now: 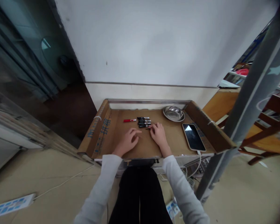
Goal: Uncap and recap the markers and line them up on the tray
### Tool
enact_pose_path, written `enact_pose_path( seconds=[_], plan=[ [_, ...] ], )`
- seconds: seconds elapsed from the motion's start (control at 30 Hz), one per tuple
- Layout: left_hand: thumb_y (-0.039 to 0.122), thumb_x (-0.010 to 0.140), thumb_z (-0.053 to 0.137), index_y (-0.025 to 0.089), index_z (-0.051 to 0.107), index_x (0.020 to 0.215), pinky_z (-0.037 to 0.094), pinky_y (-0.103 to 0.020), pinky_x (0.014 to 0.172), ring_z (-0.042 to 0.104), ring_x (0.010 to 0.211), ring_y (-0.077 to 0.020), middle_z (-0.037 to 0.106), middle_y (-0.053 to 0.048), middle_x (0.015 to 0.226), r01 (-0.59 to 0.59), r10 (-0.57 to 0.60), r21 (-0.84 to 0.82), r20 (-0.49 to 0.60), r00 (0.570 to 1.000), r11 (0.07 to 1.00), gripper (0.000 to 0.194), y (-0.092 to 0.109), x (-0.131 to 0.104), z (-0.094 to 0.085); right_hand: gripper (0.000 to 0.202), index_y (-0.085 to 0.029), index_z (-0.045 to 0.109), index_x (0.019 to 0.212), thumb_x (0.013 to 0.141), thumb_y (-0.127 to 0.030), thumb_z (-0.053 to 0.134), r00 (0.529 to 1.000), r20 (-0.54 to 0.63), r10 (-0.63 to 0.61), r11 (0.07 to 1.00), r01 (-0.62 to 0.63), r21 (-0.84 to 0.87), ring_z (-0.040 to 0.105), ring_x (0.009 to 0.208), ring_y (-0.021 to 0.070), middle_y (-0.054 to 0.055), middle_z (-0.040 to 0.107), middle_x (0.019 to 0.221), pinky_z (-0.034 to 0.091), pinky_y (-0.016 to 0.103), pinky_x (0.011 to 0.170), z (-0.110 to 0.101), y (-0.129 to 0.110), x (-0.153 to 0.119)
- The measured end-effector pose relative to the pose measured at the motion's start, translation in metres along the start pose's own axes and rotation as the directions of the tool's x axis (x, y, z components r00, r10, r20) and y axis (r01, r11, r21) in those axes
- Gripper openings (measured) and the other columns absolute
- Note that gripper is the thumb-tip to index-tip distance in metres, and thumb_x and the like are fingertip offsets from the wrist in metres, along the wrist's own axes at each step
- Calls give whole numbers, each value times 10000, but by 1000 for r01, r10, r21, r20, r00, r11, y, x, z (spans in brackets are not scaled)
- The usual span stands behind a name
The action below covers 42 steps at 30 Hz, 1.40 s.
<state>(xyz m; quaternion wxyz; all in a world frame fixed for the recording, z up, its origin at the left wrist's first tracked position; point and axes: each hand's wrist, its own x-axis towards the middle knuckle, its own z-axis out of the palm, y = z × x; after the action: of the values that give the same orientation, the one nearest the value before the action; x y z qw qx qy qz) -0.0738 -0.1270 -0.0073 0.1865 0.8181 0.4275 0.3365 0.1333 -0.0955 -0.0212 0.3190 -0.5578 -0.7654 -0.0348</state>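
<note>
Cardboard tray [115,129] with steel bowl [174,114], left hand [128,140] fingers apart, right hand [159,135] by black markers [144,122], grip unclear.

Red marker [128,120], black markers [144,122] (silvery labels)

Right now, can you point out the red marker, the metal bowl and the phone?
Red marker [128,120]: head view, its barrel.
Metal bowl [174,114]: head view, its inside.
Phone [194,137]: head view, its screen.

Surface: brown cardboard [146,144], raised side flaps, blue writing at left
Middle: black markers [144,121] lying side by side in a column
Beside them, left: red marker [129,120]
Far right: round metal dish [174,114]
Near right: phone [193,137], white cable [199,152] attached
</note>
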Motion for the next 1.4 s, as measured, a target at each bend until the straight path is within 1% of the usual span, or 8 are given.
enact_pose_path(
  seconds=[0.13,0.47,0.67,0.8,0.9,1.17,1.27,1.4],
  plan=[
    [280,824,533,244,567,1089,401,-370,955,497,1047,-198,521,-52,1092,-35,31,62,66,997,997,270,2,-9,1,190,-198,597,907,837,-166,423,1000,-6,5,1000,-5,9,481,845,220,76,539,878,379,333,743,-1,-1,0],
    [286,859,515,192,564,861,446,-321,844,546,886,-160,551,-20,898,-70,68,80,34,997,994,106,-6,27,23,150,-208,605,902,835,-256,481,999,7,40,997,-39,-66,475,857,228,82,541,895,366,339,745,2,-1,-1],
    [237,876,489,182,574,918,464,-279,830,577,886,-139,568,-23,938,-44,37,-44,-144,989,998,110,-10,62,35,138,-215,601,900,832,-284,503,1000,-8,22,998,-23,-62,480,859,234,81,554,897,373,346,749,1,0,-1],
    [215,886,467,194,596,953,454,-288,878,574,949,-139,590,-25,968,-75,58,-86,-189,980,993,147,-16,68,38,166,-196,566,941,879,-263,427,998,-54,45,996,-41,77,507,874,222,80,588,919,384,346,781,-3,1,2],
    [229,895,449,207,598,993,454,-296,889,576,959,-139,593,-28,997,-93,78,-81,-171,982,992,180,-15,64,36,186,-194,539,986,902,-265,390,996,-72,43,987,-31,159,524,903,218,75,610,968,388,346,800,-5,0,2],
    [260,908,421,229,580,1063,448,-304,925,578,1012,-143,601,-29,1078,-122,111,-70,-149,983,990,224,-9,60,35,208,-186,548,982,917,-267,368,999,-47,13,976,-3,216,537,901,213,83,618,959,409,347,806,-5,-2,1],
    [250,904,426,250,492,1191,430,-307,965,566,1076,-139,597,-18,1166,-119,107,-120,-105,989,986,294,-6,58,35,216,-194,548,1013,918,-266,369,999,-36,-21,952,31,304,542,927,201,78,610,990,421,340,833,-6,-4,1],
    [227,907,401,268,334,1324,450,-289,935,594,1049,-133,643,-8,1106,-53,46,-186,-42,998,981,424,-2,55,32,223,-217,564,1028,915,-282,382,999,-17,-34,941,38,338,546,951,194,68,604,997,426,332,854,-7,-5,-1]
  ],
)
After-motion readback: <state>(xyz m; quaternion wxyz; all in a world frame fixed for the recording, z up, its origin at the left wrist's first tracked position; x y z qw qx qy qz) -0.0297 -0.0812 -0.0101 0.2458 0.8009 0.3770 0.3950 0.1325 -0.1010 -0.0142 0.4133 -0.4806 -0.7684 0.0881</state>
